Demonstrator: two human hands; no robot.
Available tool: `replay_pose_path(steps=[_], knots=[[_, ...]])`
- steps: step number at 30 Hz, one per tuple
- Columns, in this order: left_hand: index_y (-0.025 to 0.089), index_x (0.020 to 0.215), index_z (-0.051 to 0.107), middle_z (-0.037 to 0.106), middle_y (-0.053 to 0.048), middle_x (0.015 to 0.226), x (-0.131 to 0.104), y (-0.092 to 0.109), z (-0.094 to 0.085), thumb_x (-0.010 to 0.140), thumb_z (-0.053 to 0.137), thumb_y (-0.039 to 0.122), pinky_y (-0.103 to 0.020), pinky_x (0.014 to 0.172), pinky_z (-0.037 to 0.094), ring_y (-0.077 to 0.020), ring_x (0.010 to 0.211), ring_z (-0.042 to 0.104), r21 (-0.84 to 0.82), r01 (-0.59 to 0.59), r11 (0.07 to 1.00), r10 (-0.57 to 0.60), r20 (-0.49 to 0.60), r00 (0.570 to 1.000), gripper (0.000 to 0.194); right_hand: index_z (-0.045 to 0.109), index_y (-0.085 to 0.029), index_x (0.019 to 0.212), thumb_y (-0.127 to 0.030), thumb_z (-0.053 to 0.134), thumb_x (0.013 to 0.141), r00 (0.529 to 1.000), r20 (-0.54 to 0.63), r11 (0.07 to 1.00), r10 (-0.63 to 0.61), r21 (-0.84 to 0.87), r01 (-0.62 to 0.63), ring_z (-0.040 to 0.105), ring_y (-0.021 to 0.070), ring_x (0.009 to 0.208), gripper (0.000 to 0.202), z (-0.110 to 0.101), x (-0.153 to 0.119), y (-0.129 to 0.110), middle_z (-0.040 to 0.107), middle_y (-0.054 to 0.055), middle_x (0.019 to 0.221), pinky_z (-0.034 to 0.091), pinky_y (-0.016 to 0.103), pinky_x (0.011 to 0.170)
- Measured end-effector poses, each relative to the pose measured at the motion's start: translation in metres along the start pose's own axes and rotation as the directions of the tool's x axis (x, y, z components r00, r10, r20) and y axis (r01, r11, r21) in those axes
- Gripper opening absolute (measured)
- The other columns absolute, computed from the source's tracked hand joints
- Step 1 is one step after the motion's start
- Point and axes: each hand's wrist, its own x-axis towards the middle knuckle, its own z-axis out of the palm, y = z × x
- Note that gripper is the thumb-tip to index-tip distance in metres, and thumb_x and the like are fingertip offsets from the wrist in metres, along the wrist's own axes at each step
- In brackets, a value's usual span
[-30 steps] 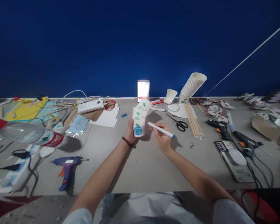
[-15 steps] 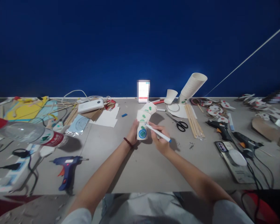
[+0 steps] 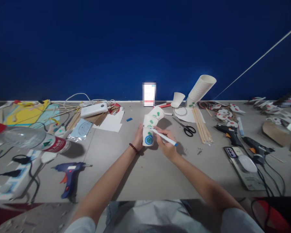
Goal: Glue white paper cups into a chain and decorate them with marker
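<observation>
A curved chain of joined white paper cups has green blots along it and a blue and green ring pattern on the nearest cup. My left hand grips its left side, fingers partly hidden behind it. In my right hand is a white marker with a blue end; its tip meets the cups near a small green blot. A small blue cap lies to the left. Behind the cups a bright phone screen stands upright against the blue wall.
Black scissors, wooden sticks and a leaning cup stack are to the right, with glue guns and a phone beyond. A bottle, power strip and blue glue gun occupy the left.
The cup chain has turned slightly, its far end shifting a little to the right. The marker stays against the cups in my right hand.
</observation>
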Motion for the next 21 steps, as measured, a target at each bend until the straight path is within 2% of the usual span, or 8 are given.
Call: replay_pose_path(steps=[7, 13, 21], knots=[[0.010, 0.103, 0.073, 0.077, -0.012, 0.095, 0.0022, -0.0014, -0.0033, 0.088, 0.062, 0.063, -0.031, 0.071, 0.060, -0.0206, 0.077, 0.072, -0.007, -0.005, 1.000, 0.005, 0.004, 1.000, 0.056, 0.064, -0.024, 0.101, -0.024, 0.064, 0.094, 0.999, 0.002, 0.999, -0.046, -0.019, 0.046, 0.077, 0.0279, 0.109, 0.007, 0.0007, 0.0008, 0.0018, 0.080, 0.011, 0.110, 0.065, 0.041, 0.089], [0.008, 0.105, 0.071, 0.077, -0.012, 0.093, 0.0038, -0.0021, -0.0048, 0.093, 0.059, 0.055, -0.031, 0.074, 0.060, -0.0194, 0.075, 0.072, -0.012, -0.017, 1.000, 0.017, -0.004, 1.000, 0.050, 0.064, -0.023, 0.100, -0.021, 0.065, 0.094, 0.990, -0.026, 0.989, -0.139, -0.047, 0.138, 0.078, 0.0261, 0.107, 0.006, 0.0014, 0.0027, 0.0034, 0.080, 0.009, 0.104, 0.066, 0.038, 0.086], [0.009, 0.105, 0.072, 0.078, -0.012, 0.094, 0.0027, -0.0016, -0.0042, 0.096, 0.055, 0.053, -0.030, 0.075, 0.060, -0.0199, 0.078, 0.073, -0.030, 0.007, 1.000, -0.006, 0.001, 1.000, 0.048, 0.062, -0.023, 0.098, -0.022, 0.064, 0.095, 0.990, -0.023, 0.988, -0.143, -0.058, 0.141, 0.079, 0.0247, 0.104, 0.004, 0.0010, 0.0043, 0.0002, 0.080, 0.009, 0.103, 0.066, 0.036, 0.087]])
